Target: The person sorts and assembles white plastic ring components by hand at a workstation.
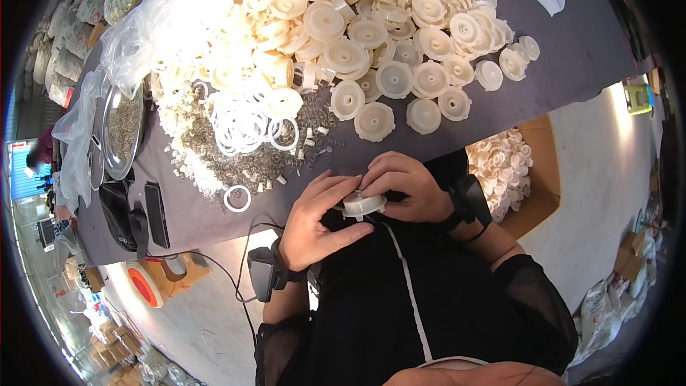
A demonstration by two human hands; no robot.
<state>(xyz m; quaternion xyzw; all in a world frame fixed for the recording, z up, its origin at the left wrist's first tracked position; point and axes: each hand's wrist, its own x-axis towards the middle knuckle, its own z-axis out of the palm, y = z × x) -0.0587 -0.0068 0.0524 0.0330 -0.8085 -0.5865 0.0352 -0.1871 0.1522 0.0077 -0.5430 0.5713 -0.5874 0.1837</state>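
Just off the table's near edge, my left hand point(319, 223) and my right hand point(406, 187) hold a round whitish plastic cap point(364, 205) between them. The left thumb lies along its underside while the left fingers reach over its top. Fingertips of the right hand press together at the cap's upper face; whether they pinch a small part there is hidden. Beyond the hands lie white plastic rings point(246, 123), small metal springs point(314, 111) and tiny white plugs point(310, 133). A large heap of similar cream caps point(344, 55) spreads behind them.
A grey cloth point(286, 189) covers the table. At left are a metal tray point(123, 132) of small parts, a dark phone point(156, 214), a black pouch point(118, 214) and clear plastic bags point(132, 50). A cardboard box point(541, 171) of whitish parts stands below the right edge. A cable point(239, 289) hangs near my left wrist.
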